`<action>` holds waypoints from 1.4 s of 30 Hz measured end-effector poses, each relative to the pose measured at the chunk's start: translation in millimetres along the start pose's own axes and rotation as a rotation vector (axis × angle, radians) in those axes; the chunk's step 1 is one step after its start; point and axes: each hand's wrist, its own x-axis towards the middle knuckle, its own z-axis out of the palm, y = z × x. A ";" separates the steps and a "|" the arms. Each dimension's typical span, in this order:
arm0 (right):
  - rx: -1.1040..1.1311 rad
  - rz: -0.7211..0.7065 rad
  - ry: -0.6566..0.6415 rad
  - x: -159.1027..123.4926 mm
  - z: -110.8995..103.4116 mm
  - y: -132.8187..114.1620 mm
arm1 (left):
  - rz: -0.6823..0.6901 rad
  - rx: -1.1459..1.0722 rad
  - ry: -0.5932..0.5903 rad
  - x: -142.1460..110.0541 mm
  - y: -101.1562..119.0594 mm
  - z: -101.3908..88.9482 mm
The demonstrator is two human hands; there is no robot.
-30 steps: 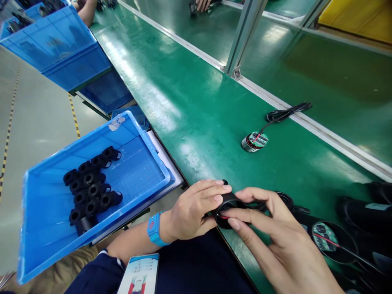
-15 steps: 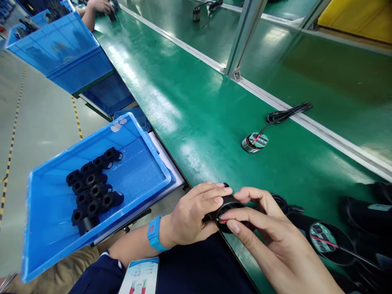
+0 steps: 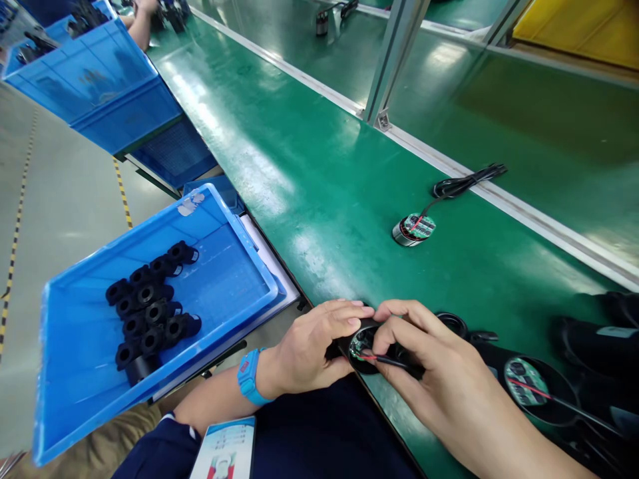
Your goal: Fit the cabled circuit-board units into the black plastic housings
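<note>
My left hand [image 3: 312,346], with a blue wristband, is wrapped round a short black cylindrical housing [image 3: 368,324] at the table's near edge. Its open end faces right, and a green circuit board [image 3: 356,344] shows inside. A black cable [image 3: 397,362] with a red wire comes out of that opening. My right hand [image 3: 439,362] is closed at the opening, its fingers on the cable near the board; the fingertips are partly hidden. Farther up the green table stands a silver cylinder [image 3: 414,229] topped by a circuit board, a coiled black cable [image 3: 469,181] attached.
A blue bin [image 3: 234,246] with several black fittings [image 3: 150,313] stands to the left. Stacked blue crates [image 3: 110,73] are beyond it, near a co-worker's hand [image 3: 144,8]. At right lie several black housings [image 3: 564,406]. A metal post [image 3: 392,66] rises from the table's rail.
My right fingers have curled and shifted at the housing's opening, so the circuit board and cable now show more. The housing stays in my left hand.
</note>
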 end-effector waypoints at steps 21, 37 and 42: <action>0.158 0.155 -0.208 -2.8 5.6 12.6 | -0.085 -0.108 -0.052 -13.9 -6.8 10.3; -0.502 -0.117 0.177 -46.1 42.6 17.3 | 0.050 0.359 0.088 -23.5 -22.9 13.3; -0.407 -0.077 0.183 -41.7 47.1 15.4 | 0.127 0.396 0.043 -24.7 -24.6 9.5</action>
